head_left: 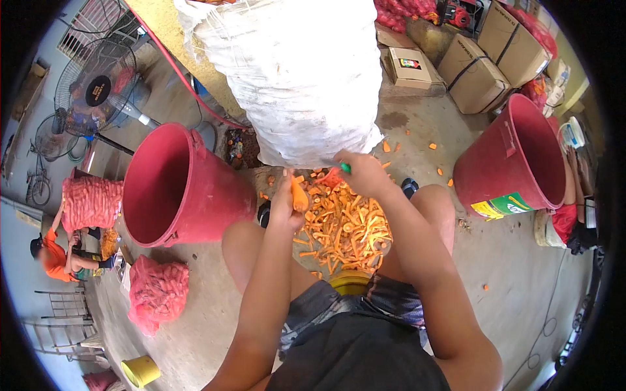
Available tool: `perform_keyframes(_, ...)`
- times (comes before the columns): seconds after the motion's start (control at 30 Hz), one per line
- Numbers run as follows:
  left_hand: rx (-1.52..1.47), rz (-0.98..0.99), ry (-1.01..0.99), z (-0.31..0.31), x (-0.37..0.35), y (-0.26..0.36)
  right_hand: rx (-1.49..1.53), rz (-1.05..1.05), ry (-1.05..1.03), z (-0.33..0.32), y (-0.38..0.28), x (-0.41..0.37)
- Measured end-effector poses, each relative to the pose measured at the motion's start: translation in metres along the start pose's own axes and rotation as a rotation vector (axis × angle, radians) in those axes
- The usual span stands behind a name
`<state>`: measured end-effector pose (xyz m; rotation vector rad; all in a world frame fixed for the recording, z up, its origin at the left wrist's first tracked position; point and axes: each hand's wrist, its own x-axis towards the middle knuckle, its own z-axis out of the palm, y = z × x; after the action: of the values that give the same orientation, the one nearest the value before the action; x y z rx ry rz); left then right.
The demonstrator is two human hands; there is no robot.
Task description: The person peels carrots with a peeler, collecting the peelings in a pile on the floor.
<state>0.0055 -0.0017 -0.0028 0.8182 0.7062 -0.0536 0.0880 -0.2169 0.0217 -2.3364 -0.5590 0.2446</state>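
Observation:
My left hand (284,203) is closed around an orange carrot (299,197), which points up and away from me. To its right, my right hand (365,174) grips a small green-handled knife (345,167); its thin blade is hard to make out and stays apart from the carrot. Below and between both hands, a heap of carrot trimmings and cut pieces (345,228) lies between my knees. A yellow container rim (345,284) shows at the near side of the heap. Directly beyond my hands stands a tall, full white sack (306,78).
Large red bins stand at left (222,189) and right (466,169). Net sacks (160,287) of carrots, a pedestal fan (98,91) and a seated person in orange (55,257) are at left. Cardboard boxes (469,75) sit at back right. A yellow bucket (141,371) is lower left.

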Motion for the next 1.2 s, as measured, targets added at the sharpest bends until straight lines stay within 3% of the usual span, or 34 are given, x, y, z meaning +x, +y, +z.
perform_keyframes(0.1, -0.068, 0.040, 0.170, -0.002, 0.014, 0.002, -0.087, -0.109, -0.102, 0.015, -0.014, -0.012)
perform_keyframes(0.2, -0.177, 0.101, 0.147, -0.002, 0.018, 0.001, -0.206, -0.233, -0.009, 0.032, -0.034, -0.021)
perform_keyframes(0.43, -0.270, 0.142, 0.120, -0.008, 0.039, -0.015, -0.245, -0.245, 0.066, 0.049, -0.053, -0.021)
perform_keyframes(0.53, -0.264, 0.058, 0.171, -0.010, 0.038, -0.016, -0.256, -0.133, 0.018, 0.043, -0.056, -0.015)
perform_keyframes(0.63, -0.138, 0.090, 0.217, -0.003, 0.029, -0.013, -0.320, 0.132, -0.138, 0.031, -0.031, 0.010)
perform_keyframes(0.7, -0.184, 0.299, 0.324, 0.008, 0.021, -0.013, -0.342, 0.193, -0.162, 0.015, -0.005, 0.025)
perform_keyframes(0.73, -0.186, 0.299, 0.328, 0.003, 0.021, -0.009, -0.388, 0.173, -0.149, 0.008, 0.005, 0.031)
perform_keyframes(0.8, -0.027, 0.271, 0.247, -0.007, 0.023, 0.012, -0.451, 0.152, -0.129, -0.009, 0.012, 0.042)
perform_keyframes(0.87, -0.286, 0.191, 0.173, -0.021, 0.031, 0.054, -0.436, 0.112, -0.164, -0.035, 0.006, 0.049)
perform_keyframes(0.93, -0.931, 0.172, -0.223, -0.060, 0.045, 0.110, -0.479, 0.094, -0.177, -0.052, 0.010, 0.051)
perform_keyframes(1.0, -1.136, 0.235, -0.520, -0.071, 0.028, 0.168, -0.511, 0.078, -0.194, -0.064, 0.010, 0.046)
perform_keyframes(1.13, -1.169, 0.451, -0.598, -0.047, 0.005, 0.208, -0.481, 0.103, -0.289, -0.058, 0.040, 0.040)
perform_keyframes(1.2, -0.815, 0.669, -0.591, -0.027, 0.017, 0.217, -0.477, 0.073, -0.344, -0.050, 0.051, 0.042)
